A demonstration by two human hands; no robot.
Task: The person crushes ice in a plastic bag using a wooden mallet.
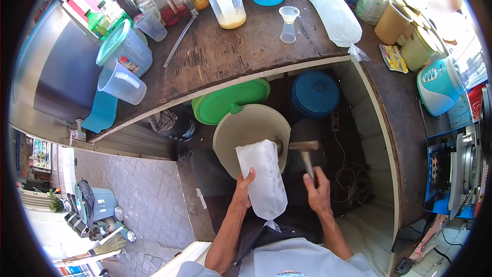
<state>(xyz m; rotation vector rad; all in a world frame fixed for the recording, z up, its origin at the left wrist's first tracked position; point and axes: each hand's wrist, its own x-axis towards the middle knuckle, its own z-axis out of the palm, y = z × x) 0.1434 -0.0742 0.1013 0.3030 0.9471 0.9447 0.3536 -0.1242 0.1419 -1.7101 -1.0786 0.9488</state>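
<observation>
My left hand (243,190) grips the side of a long plastic bag of ice (265,182), white and frosty, its knotted end toward me. The bag's far end is over the mouth of a deep cream bucket (228,136). To the right, my right hand (319,195) is closed around the handle of a hammer (304,146). Its head is raised beside the bucket's right rim, apart from the bag. Behind the bucket leans a green lid (225,103). The inside of the bucket is partly hidden by the bag.
A wooden counter (215,54) runs around the work space. On it are another ice bag (335,15), a small plastic cup (288,23), a tall pitcher (225,0), a measuring jug (123,82) and several bottles. A blue lidded bucket (315,94) and a cable (353,184) lie below.
</observation>
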